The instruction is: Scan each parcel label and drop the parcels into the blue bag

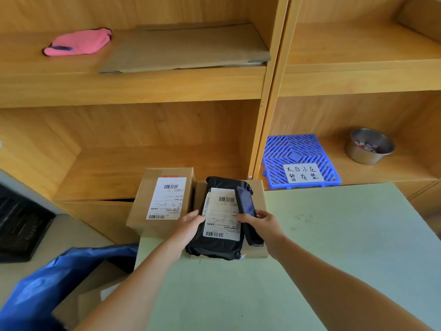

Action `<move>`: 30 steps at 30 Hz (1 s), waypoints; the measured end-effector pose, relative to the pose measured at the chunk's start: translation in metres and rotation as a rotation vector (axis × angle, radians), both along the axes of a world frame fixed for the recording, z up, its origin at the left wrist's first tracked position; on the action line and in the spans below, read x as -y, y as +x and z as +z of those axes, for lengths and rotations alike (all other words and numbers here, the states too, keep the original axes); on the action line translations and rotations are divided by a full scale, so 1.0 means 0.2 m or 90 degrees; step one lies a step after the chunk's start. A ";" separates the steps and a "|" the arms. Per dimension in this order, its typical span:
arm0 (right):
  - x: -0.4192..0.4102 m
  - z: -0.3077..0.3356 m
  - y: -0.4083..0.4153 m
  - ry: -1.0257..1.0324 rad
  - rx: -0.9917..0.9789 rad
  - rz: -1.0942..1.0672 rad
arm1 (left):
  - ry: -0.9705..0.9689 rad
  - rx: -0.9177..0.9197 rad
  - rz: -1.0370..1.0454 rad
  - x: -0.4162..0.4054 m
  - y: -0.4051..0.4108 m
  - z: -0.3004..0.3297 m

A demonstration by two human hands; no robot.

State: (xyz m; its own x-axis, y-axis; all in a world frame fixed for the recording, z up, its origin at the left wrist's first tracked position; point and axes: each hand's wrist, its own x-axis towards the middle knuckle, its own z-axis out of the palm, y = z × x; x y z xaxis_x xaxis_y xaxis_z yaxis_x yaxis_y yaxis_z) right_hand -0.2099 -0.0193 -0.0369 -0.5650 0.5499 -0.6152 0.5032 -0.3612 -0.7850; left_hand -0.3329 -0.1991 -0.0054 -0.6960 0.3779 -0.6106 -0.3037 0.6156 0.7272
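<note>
While the right hand (260, 223) angles a dark scanner (248, 216) over its label, the left hand (191, 223) pinches the black parcel (214, 244) by its edge.
The parcel rests on a brown box (256, 192) on the green table (334, 247); that soft bag could slide, or the crumpled label misread; the blue bag (47, 278) gapes lower left, holding a cardboard box (95, 292); a second labelled box (148, 199) waits; the steel bowl (368, 148) holds scraps.
</note>
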 end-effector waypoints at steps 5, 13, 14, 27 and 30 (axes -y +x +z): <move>0.05 -0.01 -0.07 -0.051 -0.032 -0.040 | 0.018 0.044 -0.023 -0.01 0.01 0.03; 0.10 0.07 -0.10 -0.028 -0.047 0.006 | 0.050 -0.007 -0.017 0.07 -0.02 0.10; 0.11 0.09 -0.11 -0.023 -0.054 0.007 | 0.055 -0.010 -0.014 0.08 -0.02 0.11; 0.53 0.32 -0.36 0.024 -0.098 0.113 | 0.111 -0.039 0.096 0.61 -0.08 0.33; 0.73 0.33 -0.45 0.033 -0.099 0.161 | 0.113 -0.040 0.160 0.82 -0.09 0.35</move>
State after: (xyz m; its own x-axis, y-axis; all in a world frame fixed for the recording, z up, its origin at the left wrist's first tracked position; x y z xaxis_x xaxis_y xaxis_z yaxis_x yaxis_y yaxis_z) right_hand -0.3006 -0.1655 0.0300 -0.7731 0.4085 -0.4852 0.4447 -0.1965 -0.8739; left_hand -0.3500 -0.3638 0.0637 -0.8150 0.2867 -0.5036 -0.3817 0.3883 0.8388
